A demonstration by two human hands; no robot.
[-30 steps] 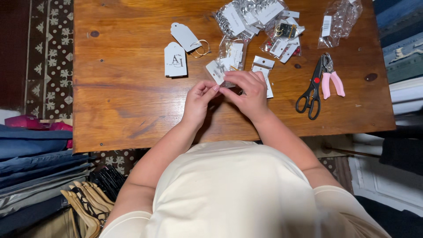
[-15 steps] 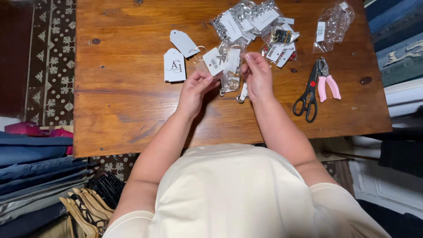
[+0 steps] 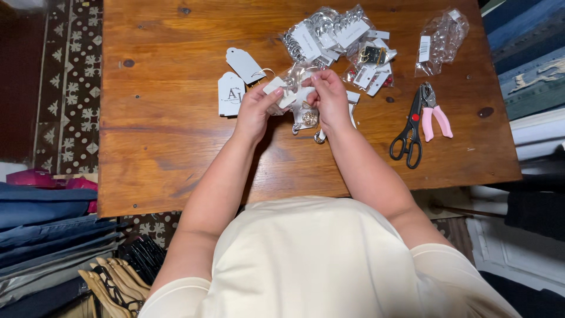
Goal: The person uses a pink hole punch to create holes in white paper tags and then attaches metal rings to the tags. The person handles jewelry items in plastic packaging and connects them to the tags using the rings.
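Left hand: the left hand (image 3: 254, 109) is pinching the left edge of a small clear packet (image 3: 292, 94), fingers closed on it.
Right hand: the right hand (image 3: 329, 97) is gripping the packet's right side, fingers curled tight.
Packet: it is hanging just above the counter (image 3: 165, 135), a gold-coloured piece (image 3: 309, 118) dangling below.
Nearby: 2 white tags (image 3: 238, 79) are lying to the left, black scissors (image 3: 408, 132) and pink pliers (image 3: 434, 112) to the right.

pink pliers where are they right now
In the head view the pink-handled pliers lie on the wooden table, right of the person's hands, touching the black scissors and below a clear plastic bag.
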